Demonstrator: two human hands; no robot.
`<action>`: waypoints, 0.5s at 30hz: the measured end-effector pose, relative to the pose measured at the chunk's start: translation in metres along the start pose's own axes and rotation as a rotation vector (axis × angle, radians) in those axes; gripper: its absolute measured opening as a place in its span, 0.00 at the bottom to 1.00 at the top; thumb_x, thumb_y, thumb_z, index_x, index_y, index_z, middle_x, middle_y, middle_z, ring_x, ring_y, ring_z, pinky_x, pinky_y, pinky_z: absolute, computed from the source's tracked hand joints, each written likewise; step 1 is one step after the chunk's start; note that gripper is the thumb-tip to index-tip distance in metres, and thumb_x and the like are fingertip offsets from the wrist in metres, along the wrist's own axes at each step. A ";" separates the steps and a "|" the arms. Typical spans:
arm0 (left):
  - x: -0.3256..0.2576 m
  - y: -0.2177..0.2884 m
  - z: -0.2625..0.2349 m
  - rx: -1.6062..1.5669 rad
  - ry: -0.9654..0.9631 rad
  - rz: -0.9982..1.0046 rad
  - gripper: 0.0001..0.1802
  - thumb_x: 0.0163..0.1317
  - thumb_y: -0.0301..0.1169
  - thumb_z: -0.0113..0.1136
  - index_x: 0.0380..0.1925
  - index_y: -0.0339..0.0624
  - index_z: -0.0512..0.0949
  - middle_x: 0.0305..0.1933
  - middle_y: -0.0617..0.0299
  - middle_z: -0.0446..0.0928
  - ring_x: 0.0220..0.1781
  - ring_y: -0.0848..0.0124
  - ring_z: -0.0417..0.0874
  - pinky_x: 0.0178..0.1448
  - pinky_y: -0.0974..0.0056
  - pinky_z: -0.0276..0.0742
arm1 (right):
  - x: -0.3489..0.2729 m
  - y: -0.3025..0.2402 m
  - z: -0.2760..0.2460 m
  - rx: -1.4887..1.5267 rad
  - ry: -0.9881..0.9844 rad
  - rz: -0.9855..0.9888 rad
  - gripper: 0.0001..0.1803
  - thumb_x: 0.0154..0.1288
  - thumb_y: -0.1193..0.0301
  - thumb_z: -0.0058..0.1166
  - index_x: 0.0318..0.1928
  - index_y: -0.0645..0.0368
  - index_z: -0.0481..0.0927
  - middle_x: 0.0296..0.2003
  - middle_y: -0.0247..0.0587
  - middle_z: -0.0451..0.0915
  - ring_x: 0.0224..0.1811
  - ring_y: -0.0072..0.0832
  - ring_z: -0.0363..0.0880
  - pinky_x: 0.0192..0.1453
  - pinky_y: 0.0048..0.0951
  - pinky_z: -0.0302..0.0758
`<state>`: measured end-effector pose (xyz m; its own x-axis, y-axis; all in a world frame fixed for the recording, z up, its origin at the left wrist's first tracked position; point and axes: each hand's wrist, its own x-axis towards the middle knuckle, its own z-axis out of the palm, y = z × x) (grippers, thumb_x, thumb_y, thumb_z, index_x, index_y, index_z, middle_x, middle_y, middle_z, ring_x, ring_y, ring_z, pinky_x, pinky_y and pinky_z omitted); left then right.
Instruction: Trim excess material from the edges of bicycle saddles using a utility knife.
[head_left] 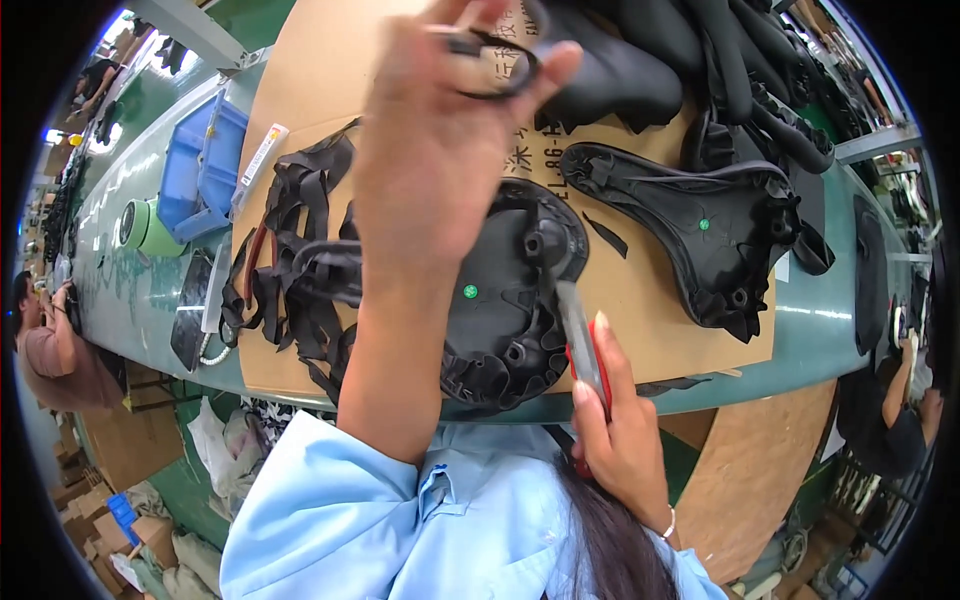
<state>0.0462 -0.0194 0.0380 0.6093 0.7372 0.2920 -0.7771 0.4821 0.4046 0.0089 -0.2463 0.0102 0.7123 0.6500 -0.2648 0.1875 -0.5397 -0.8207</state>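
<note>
1. While our right hand [622, 435], at five o'clock, grips the red-handled cutter [582, 340], our blurred left hand [435, 160], at eleven, is apart; we can't tell its grip.
2. Mid-dial, the black seat [500, 290] looks light, stiff-shelled, soft-edged; we'd hold its outer rim [580, 240].

Blue bin [185, 185] on green table [120, 290], pale green cylinder [155, 232] beside it.

long worktable with a glossy green top [805, 345], streaked with white light reflections; pale grey metal post [203, 38] at upper left; green floor [200, 495] and brown cardboard boxes [155, 535] at lower left; broad, flat brown sheet [765, 470] at lower right.
</note>
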 end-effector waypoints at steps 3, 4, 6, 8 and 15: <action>0.027 0.039 -0.035 -0.024 -0.672 -0.606 0.16 0.73 0.40 0.48 0.35 0.39 0.78 0.41 0.62 0.81 0.37 0.72 0.78 0.41 0.67 0.74 | -0.006 0.004 -0.015 -0.176 0.009 -0.186 0.33 0.65 0.76 0.50 0.70 0.49 0.62 0.36 0.50 0.83 0.23 0.42 0.81 0.30 0.32 0.75; -0.006 0.039 -0.021 0.858 -0.368 -0.410 0.12 0.68 0.37 0.55 0.39 0.40 0.77 0.30 0.68 0.79 0.35 0.74 0.77 0.37 0.66 0.73 | 0.002 0.000 -0.026 -0.291 -0.052 -0.191 0.32 0.63 0.76 0.51 0.69 0.49 0.65 0.36 0.50 0.83 0.26 0.44 0.81 0.31 0.32 0.75; -0.022 0.039 -0.003 1.757 -0.855 -0.312 0.14 0.53 0.33 0.66 0.37 0.39 0.77 0.28 0.61 0.78 0.34 0.66 0.77 0.38 0.61 0.73 | 0.015 0.002 -0.038 -0.492 -0.038 -0.248 0.30 0.60 0.76 0.55 0.65 0.47 0.71 0.30 0.44 0.83 0.24 0.43 0.80 0.31 0.32 0.74; -0.030 0.047 -0.015 1.985 -1.148 -0.216 0.13 0.45 0.32 0.68 0.29 0.40 0.77 0.30 0.59 0.78 0.39 0.57 0.76 0.46 0.56 0.72 | 0.028 -0.006 -0.044 -0.575 -0.057 -0.251 0.30 0.60 0.75 0.55 0.65 0.46 0.71 0.27 0.43 0.82 0.23 0.43 0.78 0.30 0.32 0.73; -0.021 0.012 -0.072 1.620 -1.006 0.513 0.09 0.41 0.26 0.65 0.14 0.40 0.72 0.22 0.62 0.67 0.31 0.63 0.67 0.40 0.59 0.63 | 0.041 0.002 -0.043 0.065 -0.333 0.030 0.28 0.68 0.72 0.46 0.68 0.48 0.66 0.16 0.35 0.72 0.12 0.20 0.71 0.19 0.26 0.70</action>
<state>0.0128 0.0048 -0.0257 0.7193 -0.1267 0.6830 -0.3861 -0.8903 0.2414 0.0674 -0.2439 0.0190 0.4548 0.7791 -0.4315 0.1186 -0.5332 -0.8376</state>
